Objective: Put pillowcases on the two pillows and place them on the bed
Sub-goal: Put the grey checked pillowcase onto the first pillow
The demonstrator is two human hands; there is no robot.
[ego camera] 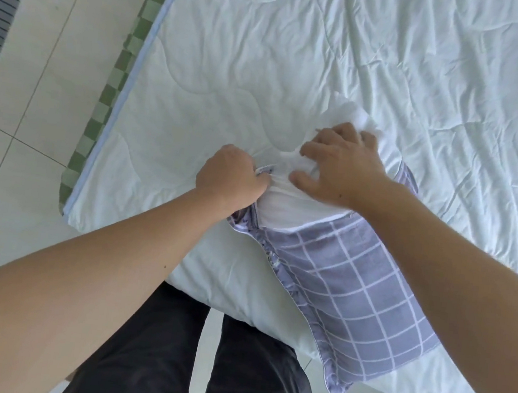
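Left hand (232, 175): fingers curled tight around the bunched edge of the pillowcase opening, at the left side of the pillow; a small label shows just beside the knuckles.
Right hand (339, 167): fingers spread and bent, pressing down on the white pillow fabric; the thumb lies on the near side and the fingertips dig into the crumpled cloth.
Pillow (296, 201): white, lying on the bed between and under the two hands; its near part is inside the case and its far end sticks out bare, with a bright bunched corner showing just past the right hand.
Pillowcase (350, 292): grey-purple with a white grid pattern, running from the hands toward the near right; its open mouth sits at the hands, and a seamed, slightly ruffled edge runs along its left side.
Second pillow: cannot be told from this view.
Bed (269, 50): covered by a pale, wrinkled quilted comforter with curved stitching, filling most of the view far and right; the pillow and case rest near its near-left corner.
Bed edge (127, 65): a light blue border and a green checked sheet run diagonally down the left side.
Floor (51, 40): light tiles to the left, with a striped grey mat at the far left corner.
Person's legs (197, 368): dark trousers, standing at the near edge of the bed.
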